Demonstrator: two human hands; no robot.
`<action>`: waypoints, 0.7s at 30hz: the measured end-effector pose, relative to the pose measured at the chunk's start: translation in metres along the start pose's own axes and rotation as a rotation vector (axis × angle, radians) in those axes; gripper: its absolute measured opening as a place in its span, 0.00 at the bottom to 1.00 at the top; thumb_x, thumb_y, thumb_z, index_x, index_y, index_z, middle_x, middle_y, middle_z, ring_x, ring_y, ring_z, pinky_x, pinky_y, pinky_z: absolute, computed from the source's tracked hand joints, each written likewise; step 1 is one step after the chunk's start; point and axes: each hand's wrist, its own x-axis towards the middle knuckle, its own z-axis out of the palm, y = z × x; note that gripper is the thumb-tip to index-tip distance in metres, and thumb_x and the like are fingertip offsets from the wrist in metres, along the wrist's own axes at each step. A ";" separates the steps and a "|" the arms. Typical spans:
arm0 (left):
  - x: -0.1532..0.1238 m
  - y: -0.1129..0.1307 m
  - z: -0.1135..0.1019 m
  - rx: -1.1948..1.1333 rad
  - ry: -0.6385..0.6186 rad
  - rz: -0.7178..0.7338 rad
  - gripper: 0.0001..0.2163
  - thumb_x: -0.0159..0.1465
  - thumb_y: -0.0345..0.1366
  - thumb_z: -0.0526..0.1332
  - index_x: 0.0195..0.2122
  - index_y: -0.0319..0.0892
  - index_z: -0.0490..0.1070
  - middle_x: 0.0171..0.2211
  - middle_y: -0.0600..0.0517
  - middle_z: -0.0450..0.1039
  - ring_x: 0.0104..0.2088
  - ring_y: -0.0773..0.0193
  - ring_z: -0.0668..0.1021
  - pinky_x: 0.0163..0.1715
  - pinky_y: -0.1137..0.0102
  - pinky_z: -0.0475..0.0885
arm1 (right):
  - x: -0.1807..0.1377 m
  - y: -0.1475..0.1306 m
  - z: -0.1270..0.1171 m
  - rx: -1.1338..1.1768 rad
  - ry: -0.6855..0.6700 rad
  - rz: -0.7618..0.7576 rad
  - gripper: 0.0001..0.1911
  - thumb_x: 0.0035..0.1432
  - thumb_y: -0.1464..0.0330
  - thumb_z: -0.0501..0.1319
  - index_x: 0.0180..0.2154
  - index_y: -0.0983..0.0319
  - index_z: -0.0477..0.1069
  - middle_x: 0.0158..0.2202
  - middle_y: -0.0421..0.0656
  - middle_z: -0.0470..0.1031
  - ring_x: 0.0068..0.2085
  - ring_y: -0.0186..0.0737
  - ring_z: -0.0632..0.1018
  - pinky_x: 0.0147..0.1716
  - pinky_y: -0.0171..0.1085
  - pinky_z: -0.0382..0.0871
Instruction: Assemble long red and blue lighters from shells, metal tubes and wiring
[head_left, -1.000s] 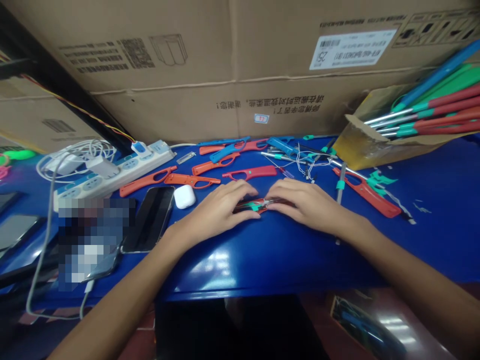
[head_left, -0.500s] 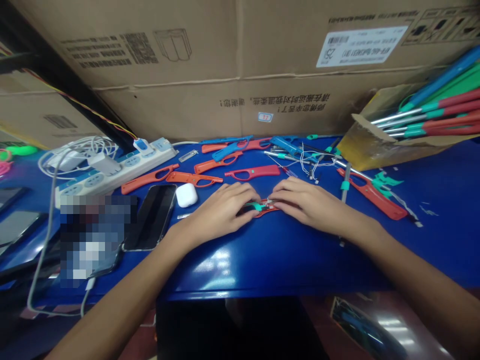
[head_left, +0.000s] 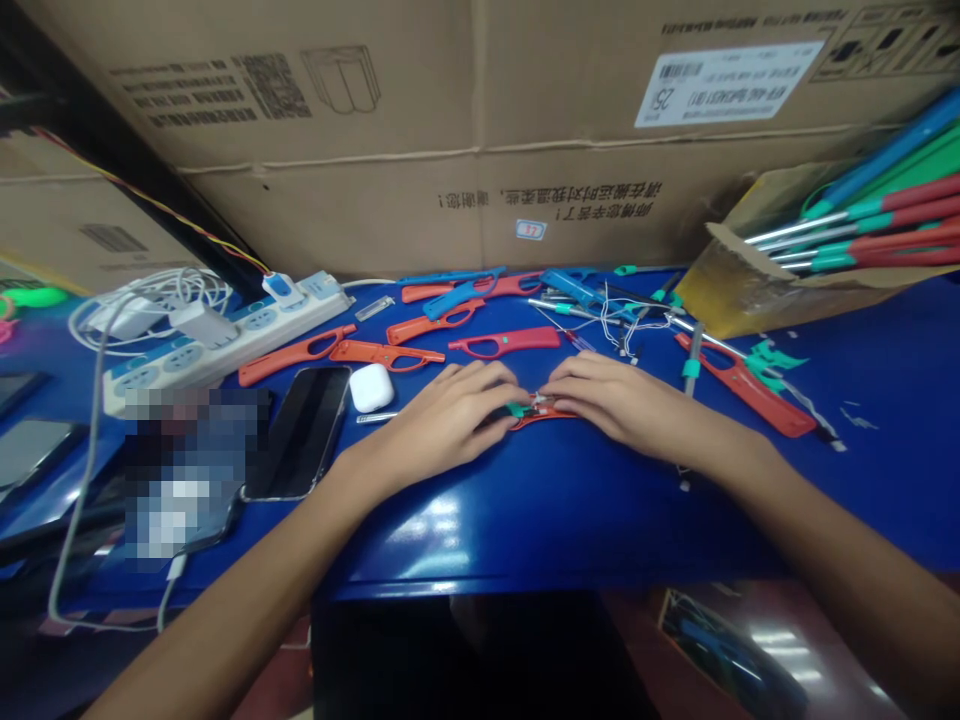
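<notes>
My left hand (head_left: 459,415) is closed on the left part of an orange lighter casing (head_left: 553,412) that lies low over the blue table. My right hand (head_left: 619,402) pinches the casing's right part with bent fingertips. Between the hands a small green piece (head_left: 519,409) and tiny pale parts show inside the casing. The fingers cover most of it. Just behind the hands lies a red lighter casing half (head_left: 506,343). Further left are orange casing halves (head_left: 388,355), and blue ones (head_left: 574,293) lie at the back.
A power strip (head_left: 225,343), a phone (head_left: 300,432) and a white earbud case (head_left: 371,388) stand left. At back right, a cardboard box (head_left: 731,290) holds several long lighters. An orange casing (head_left: 750,388) and wires lie right. A large carton (head_left: 375,210) walls the back.
The fingers have shifted slightly around the casing, and a bit less of the green piece shows. Both hands stay in nearly the same place. The camera view has moved a little.
</notes>
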 end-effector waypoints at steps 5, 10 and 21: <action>0.000 -0.003 0.001 -0.017 0.029 0.019 0.13 0.73 0.36 0.56 0.57 0.48 0.71 0.51 0.49 0.72 0.51 0.59 0.73 0.51 0.61 0.61 | -0.001 -0.002 -0.002 0.018 -0.010 0.016 0.17 0.72 0.67 0.51 0.53 0.63 0.74 0.48 0.50 0.76 0.49 0.47 0.75 0.52 0.47 0.70; 0.001 -0.005 0.002 -0.054 0.052 0.039 0.13 0.73 0.37 0.57 0.56 0.51 0.74 0.50 0.51 0.73 0.50 0.60 0.73 0.51 0.61 0.60 | 0.000 -0.002 -0.003 0.053 -0.014 0.016 0.15 0.72 0.67 0.52 0.51 0.62 0.74 0.46 0.48 0.76 0.48 0.45 0.75 0.54 0.48 0.69; 0.001 -0.004 0.001 -0.109 0.023 0.020 0.14 0.73 0.37 0.57 0.57 0.50 0.73 0.52 0.50 0.72 0.53 0.58 0.73 0.54 0.61 0.64 | 0.000 -0.003 -0.003 0.046 -0.015 0.037 0.14 0.72 0.65 0.52 0.48 0.60 0.75 0.46 0.47 0.76 0.49 0.45 0.75 0.51 0.46 0.70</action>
